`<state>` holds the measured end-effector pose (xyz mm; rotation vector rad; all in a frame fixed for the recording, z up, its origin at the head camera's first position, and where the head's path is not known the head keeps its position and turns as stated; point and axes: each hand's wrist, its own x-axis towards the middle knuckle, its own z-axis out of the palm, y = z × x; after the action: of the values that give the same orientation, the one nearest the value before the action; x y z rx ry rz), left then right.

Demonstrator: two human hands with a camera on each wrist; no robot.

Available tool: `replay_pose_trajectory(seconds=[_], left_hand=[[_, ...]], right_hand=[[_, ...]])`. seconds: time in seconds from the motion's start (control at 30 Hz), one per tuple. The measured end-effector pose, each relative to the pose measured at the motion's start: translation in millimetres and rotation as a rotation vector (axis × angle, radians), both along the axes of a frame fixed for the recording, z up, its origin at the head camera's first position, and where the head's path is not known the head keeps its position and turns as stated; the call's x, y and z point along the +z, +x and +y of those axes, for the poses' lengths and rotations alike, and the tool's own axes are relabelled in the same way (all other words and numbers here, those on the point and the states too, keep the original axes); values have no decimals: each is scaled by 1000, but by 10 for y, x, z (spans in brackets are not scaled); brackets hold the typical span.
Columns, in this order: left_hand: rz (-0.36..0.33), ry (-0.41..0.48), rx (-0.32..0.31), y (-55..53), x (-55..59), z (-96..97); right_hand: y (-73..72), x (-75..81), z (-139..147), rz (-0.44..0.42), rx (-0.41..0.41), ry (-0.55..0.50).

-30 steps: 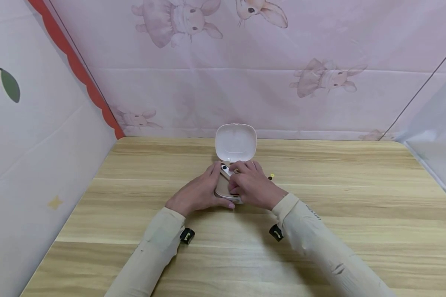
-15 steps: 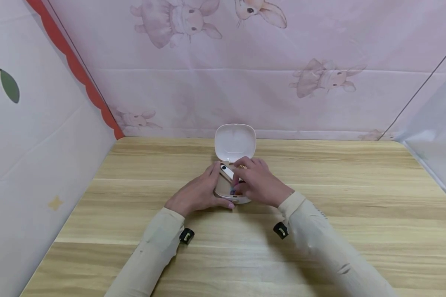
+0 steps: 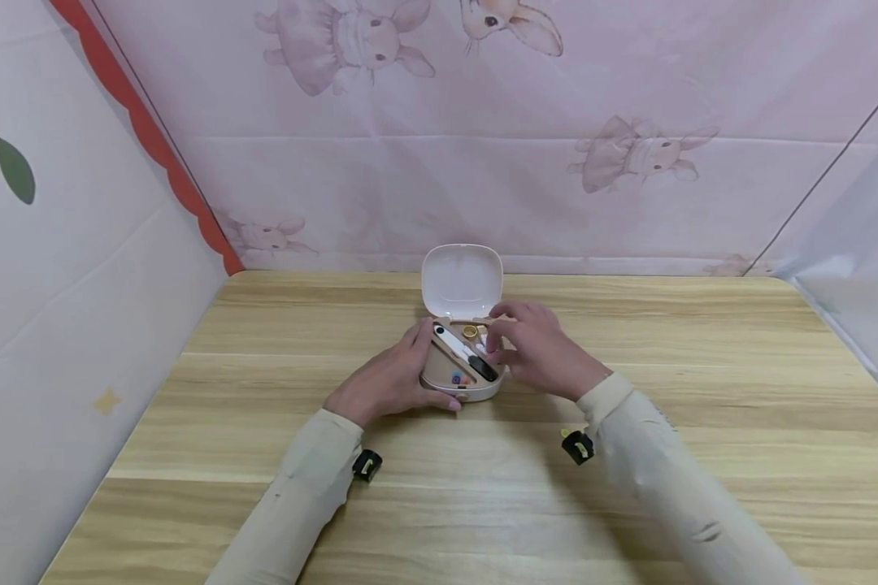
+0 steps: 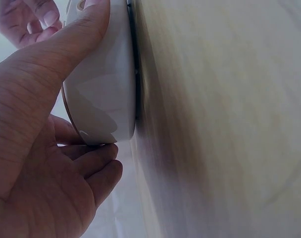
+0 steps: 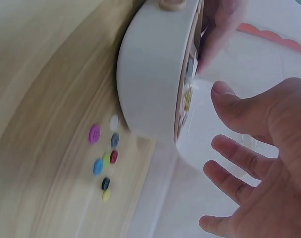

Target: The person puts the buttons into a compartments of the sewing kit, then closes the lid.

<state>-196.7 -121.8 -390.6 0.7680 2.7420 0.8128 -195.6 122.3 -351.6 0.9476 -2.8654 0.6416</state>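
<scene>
White case: smooth, glossy, probably plastic, rounded-square, centre of the head view; base [image 3: 477, 396] flat on the tabletop [image 3: 446, 512].
Lid: shallow white shell [image 3: 462, 280], tipped up behind the base; that likely keeps access clear from the near side.
Left hand: [image 3: 391, 378] grips the case, thumb along the near wall, fingers round the left side. Reads as a brace so a light box doesn't skid.
Right hand: [image 3: 543, 348] over the case's right edge, holding nothing; fingers parted and slightly bent in the right wrist view.
Tray: matte tan insert, moulded into compartments; recesses presumably stop small parts mixing.
Tool: white-and-black, slim, maybe snips [image 3: 464, 350]; lies diagonally across the tray in a fitted slot.
Gold piece: round, shiny, textured in the right wrist view, perhaps a thimble [image 3: 470, 332]; upper compartment.
Coloured bits: blue and reddish [image 3: 457, 379], in the tray's lower part; too small to identify.
Loose buttons: smooth discs, mixed colours, magenta one [image 5: 94, 134] included; on the tabletop beside the case, lower left of the right wrist view.
</scene>
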Motion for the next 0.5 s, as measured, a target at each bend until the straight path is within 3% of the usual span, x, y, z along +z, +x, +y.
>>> replay_pose_trajectory(seconds=[0.23, 0.5], left_hand=[[-23, -6, 7, -6, -9, -2], [-1, -19, -2, 5, -15, -9]], right_hand=[[-15, -5, 131, 24, -30, 6], [-16, -63, 312, 27, -46, 26]])
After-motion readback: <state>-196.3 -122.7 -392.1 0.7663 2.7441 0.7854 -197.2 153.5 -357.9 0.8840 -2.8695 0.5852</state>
